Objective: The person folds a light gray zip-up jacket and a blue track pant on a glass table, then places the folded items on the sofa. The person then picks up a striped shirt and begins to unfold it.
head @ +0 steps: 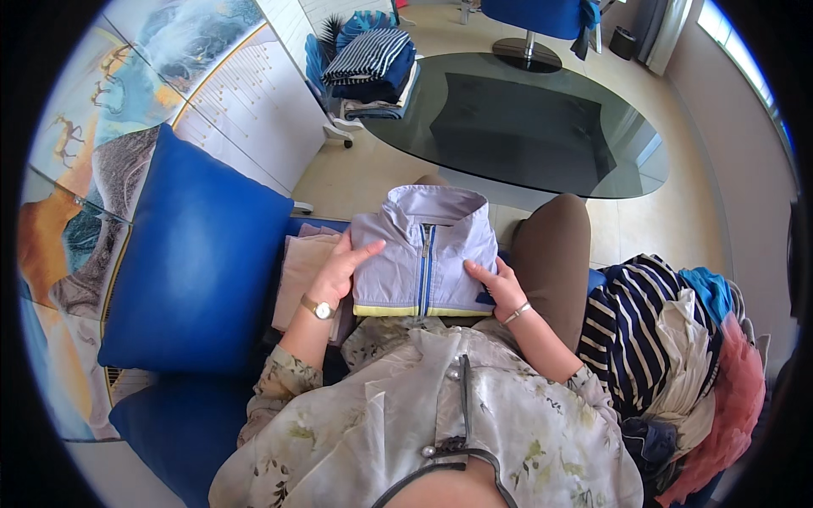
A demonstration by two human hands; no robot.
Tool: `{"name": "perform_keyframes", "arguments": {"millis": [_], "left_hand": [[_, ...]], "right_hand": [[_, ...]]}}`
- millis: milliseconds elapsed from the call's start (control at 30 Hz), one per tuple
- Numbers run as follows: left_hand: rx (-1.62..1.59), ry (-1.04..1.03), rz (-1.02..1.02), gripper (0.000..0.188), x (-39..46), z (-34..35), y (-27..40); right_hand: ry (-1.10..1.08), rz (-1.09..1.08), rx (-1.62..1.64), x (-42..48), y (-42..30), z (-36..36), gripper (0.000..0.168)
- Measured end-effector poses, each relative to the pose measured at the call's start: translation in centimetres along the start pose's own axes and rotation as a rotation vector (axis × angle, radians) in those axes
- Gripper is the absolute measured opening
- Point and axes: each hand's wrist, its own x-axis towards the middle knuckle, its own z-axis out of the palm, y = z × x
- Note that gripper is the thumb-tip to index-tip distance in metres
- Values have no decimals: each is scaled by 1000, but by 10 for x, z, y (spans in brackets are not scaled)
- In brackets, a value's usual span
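Note:
A pale lilac zip jacket point(394, 273), folded into a compact rectangle with its collar away from me, lies before my torso. Down its middle runs a closed zip with blue edging, and a yellow band marks the near edge. My left hand point(343, 263) grips the left side, thumb on top and fingers hidden beneath. At the right side my right hand point(498, 286) holds it the same way, thumb on the front. Just left of the jacket, partly behind my left wrist, sits a stack of folded pale pink and mauve cloth point(302, 263).
To the right is a loose heap of clothes, with a navy-and-white striped garment point(629, 330) and a coral sheer cloth point(737, 406). Blue cushions point(197, 254) stand at left. Ahead are an oval glass table point(521, 127) and a folded clothes pile point(371, 70).

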Motion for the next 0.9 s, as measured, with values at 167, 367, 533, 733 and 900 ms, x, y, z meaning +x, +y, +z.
{"name": "perform_keyframes", "arguments": {"millis": [167, 367, 533, 733, 900], "left_hand": [[-166, -41, -147, 44, 8, 3, 12], [-53, 24, 114, 44, -6, 30, 20], [194, -2, 501, 45, -40, 49, 46], [826, -118, 1011, 22, -44, 40, 58], [710, -114, 876, 23, -37, 25, 31]], "right_hand": [[39, 123, 1, 6, 6, -7, 82], [-66, -53, 97, 8, 2, -21, 65], [-121, -389, -62, -1, -27, -25, 51], [-60, -1267, -680, -6, -56, -12, 49], [-110, -1176, -688, -4, -38, -11, 51]]}}
